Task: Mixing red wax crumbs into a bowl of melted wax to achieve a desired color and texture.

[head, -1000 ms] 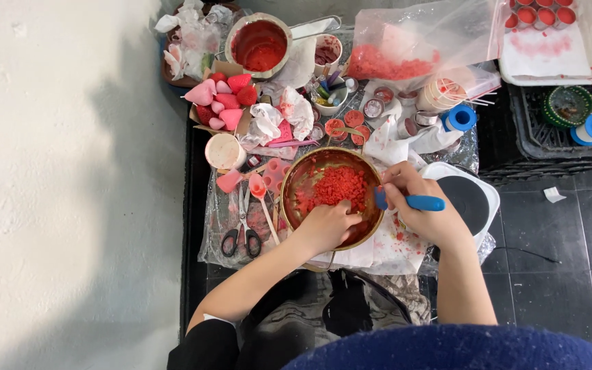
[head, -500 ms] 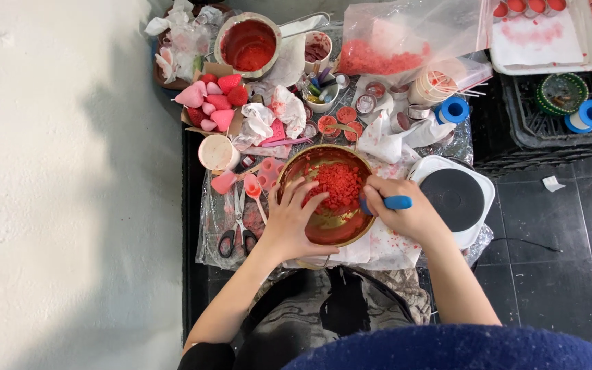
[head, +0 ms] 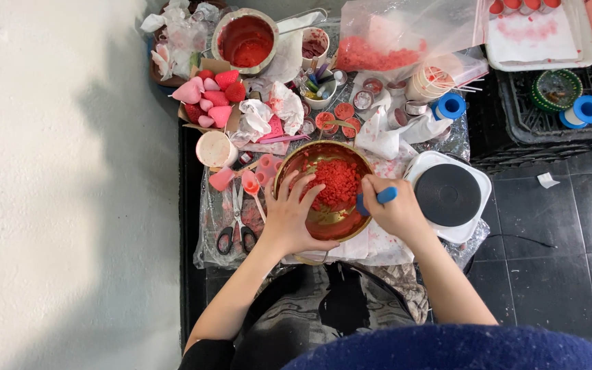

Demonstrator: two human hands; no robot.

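Note:
A brass-coloured metal bowl (head: 289,164) holds a heap of red chopped pieces (head: 337,181) on a low cluttered table. My left hand (head: 292,216) grips the bowl's near-left rim, fingers reaching inside towards the red heap. My right hand (head: 395,209) is closed on a blue-handled tool (head: 377,199) at the bowl's right rim; the tool's working end is hidden in the bowl.
A white single hotplate (head: 450,195) sits right of the bowl. Scissors (head: 236,226) lie at the left. Behind are a metal pot of red liquid (head: 247,38), pink and red heart shapes (head: 210,96), small tins, a plastic bag of red pieces (head: 392,44) and black crates (head: 556,103).
My left hand has slid from the bowl's lower edge up onto the left rim with fingers inside. My right hand with the blue tool stayed at the right rim.

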